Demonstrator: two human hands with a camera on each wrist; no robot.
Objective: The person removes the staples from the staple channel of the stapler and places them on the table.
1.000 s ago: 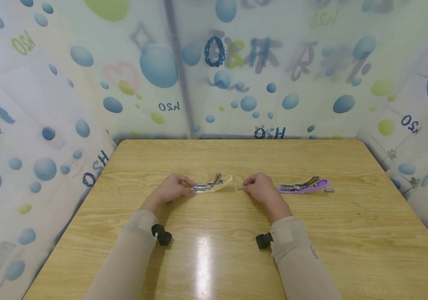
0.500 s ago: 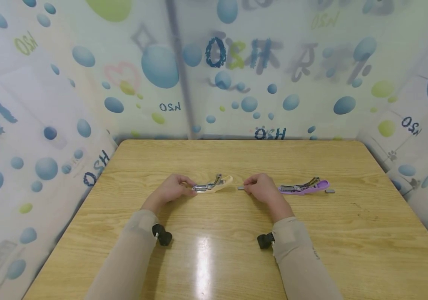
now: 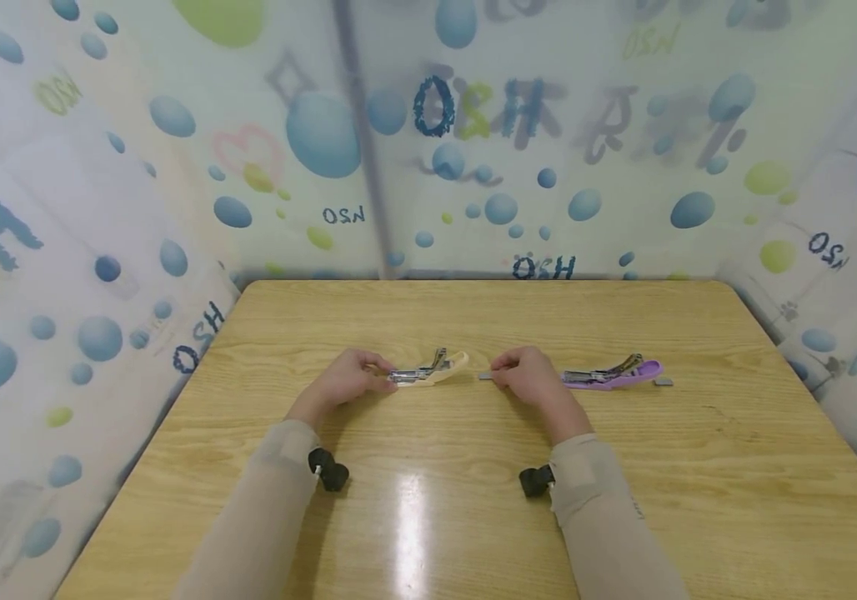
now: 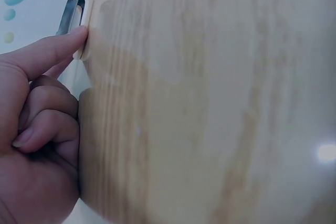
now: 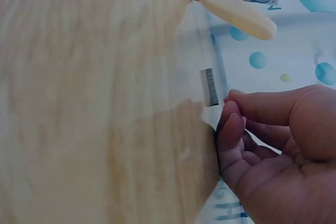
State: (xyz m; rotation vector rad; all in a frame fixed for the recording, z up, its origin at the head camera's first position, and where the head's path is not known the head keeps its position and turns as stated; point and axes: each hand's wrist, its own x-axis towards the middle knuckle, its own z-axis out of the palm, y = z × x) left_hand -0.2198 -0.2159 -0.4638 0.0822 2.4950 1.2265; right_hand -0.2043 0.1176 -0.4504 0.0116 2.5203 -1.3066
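Note:
A cream stapler (image 3: 428, 373) lies on the table with its metal top swung up. My left hand (image 3: 354, 373) pinches its left end, the thumb (image 4: 63, 45) on the near side in the left wrist view. My right hand (image 3: 528, 374) rests on the table with curled fingers, thumb and index tips together. Just left of those tips lies a small grey strip of staples (image 5: 209, 87); the right wrist view shows a narrow gap between them. A purple stapler (image 3: 612, 377), likewise opened up, lies right of that hand.
Another short staple strip (image 3: 663, 382) lies beyond the purple stapler's right end. Everything rests on a wooden table (image 3: 428, 321). Printed curtains (image 3: 586, 125) rise behind the table and at both sides. A black wrist camera (image 3: 328, 469) sits on each sleeve.
The whole head view has shifted very slightly. Both hands, the staplers and the staple strips keep their places relative to one another.

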